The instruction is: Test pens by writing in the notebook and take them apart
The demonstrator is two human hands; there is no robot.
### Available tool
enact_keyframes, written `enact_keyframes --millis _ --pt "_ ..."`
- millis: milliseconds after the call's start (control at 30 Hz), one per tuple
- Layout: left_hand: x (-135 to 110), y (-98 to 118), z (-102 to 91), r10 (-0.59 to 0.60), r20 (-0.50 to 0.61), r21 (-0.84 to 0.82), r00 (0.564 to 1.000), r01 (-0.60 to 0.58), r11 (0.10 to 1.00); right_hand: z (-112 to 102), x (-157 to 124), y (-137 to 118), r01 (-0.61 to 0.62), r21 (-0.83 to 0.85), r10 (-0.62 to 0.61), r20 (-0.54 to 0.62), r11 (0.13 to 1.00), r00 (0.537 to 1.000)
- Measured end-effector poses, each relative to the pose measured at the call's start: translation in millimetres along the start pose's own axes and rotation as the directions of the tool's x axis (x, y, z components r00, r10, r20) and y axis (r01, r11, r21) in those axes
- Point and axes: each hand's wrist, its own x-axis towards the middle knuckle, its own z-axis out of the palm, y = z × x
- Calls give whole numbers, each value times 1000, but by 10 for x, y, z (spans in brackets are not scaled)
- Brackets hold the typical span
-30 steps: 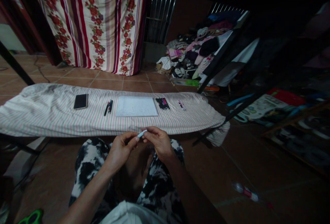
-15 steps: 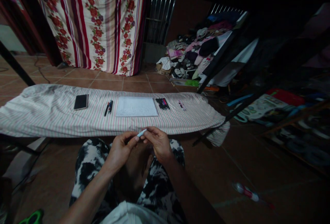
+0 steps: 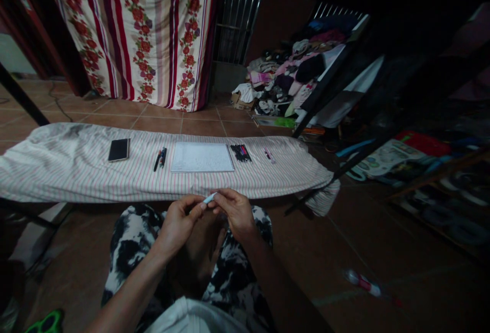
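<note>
My left hand (image 3: 179, 221) and my right hand (image 3: 236, 210) meet over my lap, both pinching a small light-blue pen (image 3: 210, 198) between their fingertips. Just beyond them lies a striped cloth-covered board (image 3: 69, 169). On it rest a spiral notebook (image 3: 202, 157), two dark pens (image 3: 160, 159) to its left, a bunch of markers (image 3: 241, 152) to its right, a pink pen (image 3: 269, 155) and a black phone (image 3: 118, 149).
A floral curtain (image 3: 141, 31) hangs at the back. A heap of clothes (image 3: 291, 77) lies on the tiled floor at the back right. A small bottle (image 3: 359, 281) lies on the floor to my right. Dark metal frame legs (image 3: 317, 98) slant on the right.
Both hands hold the pen in almost the same place; the view has shifted very slightly.
</note>
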Motion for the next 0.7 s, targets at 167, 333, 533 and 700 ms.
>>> enact_keyframes --millis 167,333,533,700 --pt "0 -22 1 -9 7 -10 1000 9 1000 -5 -16 39 -11 63 10 21 998 1000" --pt "-7 -42 -23 -7 38 15 999 7 1000 -38 -23 17 -25 1 25 38 1000 999" --pt "-1 -43 0 36 -41 74 999 -33 997 4 -12 58 4 33 -3 -46 999 999" --pt "-4 -44 -16 25 -16 65 1000 -23 998 -9 -28 72 -1 79 0 9 997 1000"
